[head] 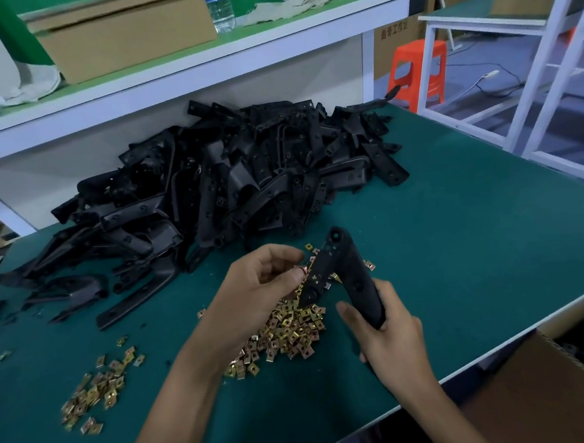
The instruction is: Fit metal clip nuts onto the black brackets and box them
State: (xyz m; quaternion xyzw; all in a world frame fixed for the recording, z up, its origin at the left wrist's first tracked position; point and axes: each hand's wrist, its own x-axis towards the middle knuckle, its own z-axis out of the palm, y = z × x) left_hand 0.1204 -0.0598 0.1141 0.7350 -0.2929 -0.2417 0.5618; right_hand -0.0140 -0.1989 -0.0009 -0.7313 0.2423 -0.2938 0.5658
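**Nut going on, bracket braced above the heap**

Starting at 8 o'clock on the green mat point(479, 240): a thin scatter of spare nuts point(94, 394), well apart from the action. Moving right, the left hand point(261, 287), fingers curled in tight, thumb and forefinger pinching a small glinting piece, most likely a clip nut point(301, 272), pressed right against the short arm of the bracket point(344, 273). Just below, the main heap of nuts point(289, 331), kept close, presumably for a short reach to the next one.

On to 4 o'clock: the right hand point(389, 336), wrapped round the lower end of the long arm, thumb stretched along the side, elbow of the L-shape up at 12. Looks like a brace against the push of the clip.

Behind, from 10 round to 1 o'clock, a big tangled pile of brackets point(230, 180), not yet fitted. At 5 o'clock, past the table edge, a cardboard box point(563, 392), likely the destination, with nothing between it and the right hand. Up top, a shelf point(199, 70) with a carton point(126, 38) and a water bottle point(220, 5); at 2 o'clock, an orange stool point(418, 65). Only crowding: loose nuts under the working arm.
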